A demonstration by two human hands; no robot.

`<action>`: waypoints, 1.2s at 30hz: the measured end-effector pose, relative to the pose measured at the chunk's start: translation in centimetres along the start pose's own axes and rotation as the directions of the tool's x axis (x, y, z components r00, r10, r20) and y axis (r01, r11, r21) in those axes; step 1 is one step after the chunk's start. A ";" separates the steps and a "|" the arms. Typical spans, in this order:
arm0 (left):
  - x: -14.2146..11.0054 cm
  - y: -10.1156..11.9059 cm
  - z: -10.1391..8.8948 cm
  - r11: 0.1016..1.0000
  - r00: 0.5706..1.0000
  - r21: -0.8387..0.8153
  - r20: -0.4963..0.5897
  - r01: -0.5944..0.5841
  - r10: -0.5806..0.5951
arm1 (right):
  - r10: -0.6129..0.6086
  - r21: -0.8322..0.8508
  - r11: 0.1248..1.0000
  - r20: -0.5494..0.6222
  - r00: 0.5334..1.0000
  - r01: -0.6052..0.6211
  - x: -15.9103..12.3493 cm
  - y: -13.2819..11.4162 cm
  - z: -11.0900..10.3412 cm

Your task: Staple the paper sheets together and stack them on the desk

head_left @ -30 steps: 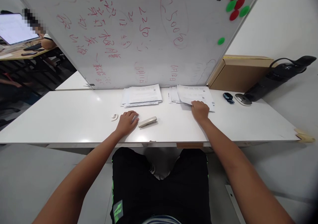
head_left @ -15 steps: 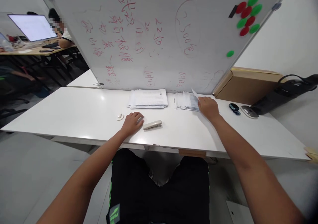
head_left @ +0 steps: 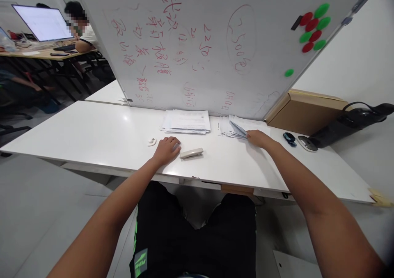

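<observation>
My right hand [head_left: 257,139] pinches the near right edge of some paper sheets [head_left: 236,127], which are lifted and tilted over a spread stack of papers [head_left: 225,127]. My left hand [head_left: 167,149] rests on the white desk [head_left: 101,134] with its fingers curled. A small greyish thing shows between its thumb and fingers; I cannot make out what it is. Just right of that hand lies a light-coloured stapler [head_left: 191,153]. Behind it is a second stack of printed papers [head_left: 186,121], lying flat. A small white curled object [head_left: 152,141] sits left of the left hand.
A whiteboard [head_left: 212,64] with red writing and round magnets stands along the desk's back. At the right are a cardboard box [head_left: 303,111], a black bottle [head_left: 341,124], a dark watch-like item [head_left: 289,139] and a computer mouse [head_left: 307,143]. Another person sits at a far-left desk.
My right hand has drawn the lifted sheets slightly nearer and lower, and they now tilt over the stack. The left hand stays in place by the stapler. The camera view has shifted slightly.
</observation>
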State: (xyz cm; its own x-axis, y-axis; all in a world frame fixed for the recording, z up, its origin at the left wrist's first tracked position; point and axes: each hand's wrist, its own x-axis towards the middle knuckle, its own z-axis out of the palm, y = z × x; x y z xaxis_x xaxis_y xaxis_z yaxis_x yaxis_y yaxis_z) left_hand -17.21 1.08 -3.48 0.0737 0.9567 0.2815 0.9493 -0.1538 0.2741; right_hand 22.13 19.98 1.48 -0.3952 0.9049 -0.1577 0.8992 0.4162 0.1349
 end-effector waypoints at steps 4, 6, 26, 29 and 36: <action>-0.1 0.0 0.0 1.000 1.000 -0.007 0.000 0.013 -0.013 | -0.004 -0.110 0.994 -0.031 1.000 0.001 -0.8 -0.6 -1.0; -0.1 -0.1 0.1 1.000 1.000 -0.011 0.001 0.010 -0.010 | -0.011 -0.174 0.985 -0.078 0.997 -0.003 -1.1 -0.9 -1.2; -0.2 -0.3 0.1 1.000 1.000 -0.031 -0.011 0.005 -0.005 | 0.043 -0.194 0.979 -0.109 0.993 -0.064 -2.8 -1.5 -1.3; -0.2 -0.2 0.2 0.999 1.000 -0.035 -0.008 0.014 -0.014 | 0.013 -0.265 0.962 -0.209 0.978 -0.070 -3.7 -1.5 -1.1; -0.2 -0.5 0.4 1.000 1.000 0.002 -0.027 -0.001 0.001 | -0.097 -0.293 0.956 -0.431 0.897 -0.038 -4.9 -1.0 -1.0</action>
State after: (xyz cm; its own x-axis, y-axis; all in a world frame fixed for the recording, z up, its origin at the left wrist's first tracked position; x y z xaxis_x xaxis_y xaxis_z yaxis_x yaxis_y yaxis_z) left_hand -17.60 1.08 -4.03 0.0668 0.9495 0.3066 0.9498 -0.1546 0.2721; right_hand 23.00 15.27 3.11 -0.5224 0.8097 0.2674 0.8192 0.3895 0.4210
